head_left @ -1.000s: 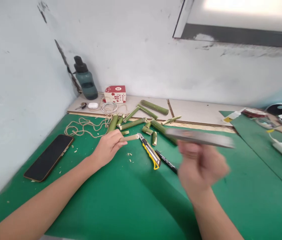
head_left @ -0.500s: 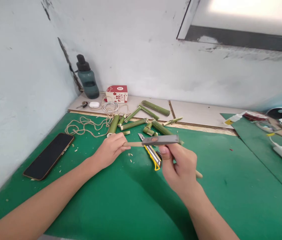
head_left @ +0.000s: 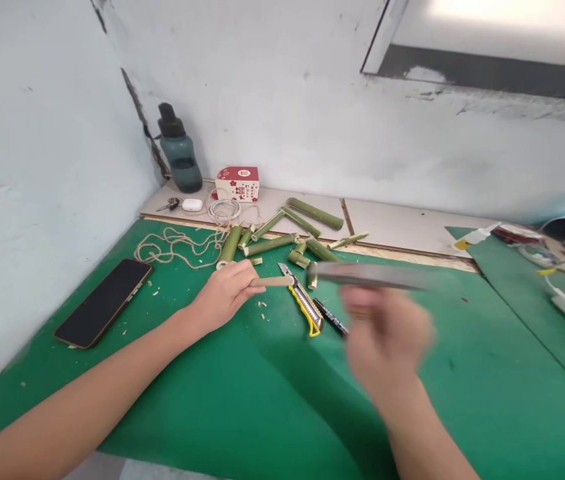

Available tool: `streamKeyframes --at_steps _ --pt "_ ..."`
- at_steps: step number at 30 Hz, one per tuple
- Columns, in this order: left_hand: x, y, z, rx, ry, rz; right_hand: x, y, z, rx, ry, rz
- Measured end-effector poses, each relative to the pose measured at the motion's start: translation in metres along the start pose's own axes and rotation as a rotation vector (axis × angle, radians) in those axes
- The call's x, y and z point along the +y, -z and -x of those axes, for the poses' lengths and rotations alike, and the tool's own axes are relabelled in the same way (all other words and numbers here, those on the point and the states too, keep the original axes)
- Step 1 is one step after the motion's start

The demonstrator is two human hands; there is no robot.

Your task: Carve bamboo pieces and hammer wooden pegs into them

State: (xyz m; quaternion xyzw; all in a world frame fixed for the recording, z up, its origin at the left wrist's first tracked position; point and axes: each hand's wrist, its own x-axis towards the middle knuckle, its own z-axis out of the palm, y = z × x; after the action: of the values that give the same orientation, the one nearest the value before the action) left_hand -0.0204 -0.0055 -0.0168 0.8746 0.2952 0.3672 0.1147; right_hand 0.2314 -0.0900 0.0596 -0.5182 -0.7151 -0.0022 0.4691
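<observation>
We see the left hand [head_left: 226, 293], fingers clamped on a pale rod [head_left: 273, 281], apparently steadying it. The right hand [head_left: 387, 330] clasps a hammer [head_left: 357, 274].

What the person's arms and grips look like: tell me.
The left forearm and right forearm are bare: no sleeve, watch or bracelet shows. The left grip is an ungloved hand with no ring visible; the right grip is ungloved too, but blur hides whether it wears a ring.

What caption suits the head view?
Left hand grips a rod, right hand a blurred hammer, with cut bamboo behind.
</observation>
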Motion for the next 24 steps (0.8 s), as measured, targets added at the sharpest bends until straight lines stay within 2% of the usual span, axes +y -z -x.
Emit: streamKeyframes --at_steps 1,2,5,6,7,9,10,13,14,15,17,18,19,21,22,23,24 --pt "0.0 0.0 0.0 0.001 0.004 -0.005 -0.003 0.0 -0.002 -0.025 0.013 0.0" --pt "0.0 0.001 0.0 0.01 0.009 -0.008 -0.006 -0.001 -0.004 0.022 0.017 -0.015" --pt "0.0 0.003 -0.001 0.047 0.02 -0.003 -0.015 -0.002 -0.01 0.427 0.052 -0.112" --pt "0.0 0.003 -0.001 0.044 0.016 -0.005 -0.016 -0.002 -0.011 0.472 0.078 -0.129" --pt "0.001 0.003 -0.001 0.033 0.011 -0.008 -0.017 -0.002 -0.011 0.418 0.105 -0.133" --pt "0.002 0.004 -0.001 0.01 0.007 -0.013 -0.017 -0.002 -0.011 0.135 0.122 -0.086" --pt "0.002 0.004 -0.001 0.013 0.007 -0.013 -0.016 -0.001 -0.011 0.089 0.092 -0.071" --pt "0.002 0.004 -0.001 0.052 -0.006 -0.011 -0.013 0.001 -0.01 0.365 0.013 -0.135" --pt "0.002 0.005 -0.001 0.049 -0.02 -0.019 -0.013 0.002 -0.01 0.403 0.017 -0.158" --pt "0.001 0.005 -0.001 0.034 -0.031 -0.029 -0.013 0.002 -0.009 0.351 0.035 -0.171" --pt "0.0 0.006 -0.002 0.005 -0.042 -0.049 -0.015 0.002 -0.009 0.087 0.054 -0.131" --pt "0.0 0.006 -0.002 0.007 -0.038 -0.056 -0.015 0.002 -0.01 0.061 0.037 -0.113" --pt "-0.001 0.006 -0.002 0.018 -0.029 -0.058 -0.016 0.001 -0.01 0.153 0.018 -0.123" --pt "-0.001 0.006 -0.002 0.046 -0.029 -0.053 -0.017 -0.001 -0.01 0.43 0.026 -0.158" --pt "-0.001 0.006 -0.001 0.045 -0.039 -0.053 -0.017 -0.001 -0.011 0.498 0.045 -0.174" --pt "-0.001 0.006 -0.001 0.036 -0.048 -0.057 -0.017 -0.002 -0.011 0.46 0.065 -0.175" --pt "-0.001 0.006 -0.001 0.028 -0.055 -0.06 -0.016 -0.002 -0.01 0.323 0.074 -0.154"
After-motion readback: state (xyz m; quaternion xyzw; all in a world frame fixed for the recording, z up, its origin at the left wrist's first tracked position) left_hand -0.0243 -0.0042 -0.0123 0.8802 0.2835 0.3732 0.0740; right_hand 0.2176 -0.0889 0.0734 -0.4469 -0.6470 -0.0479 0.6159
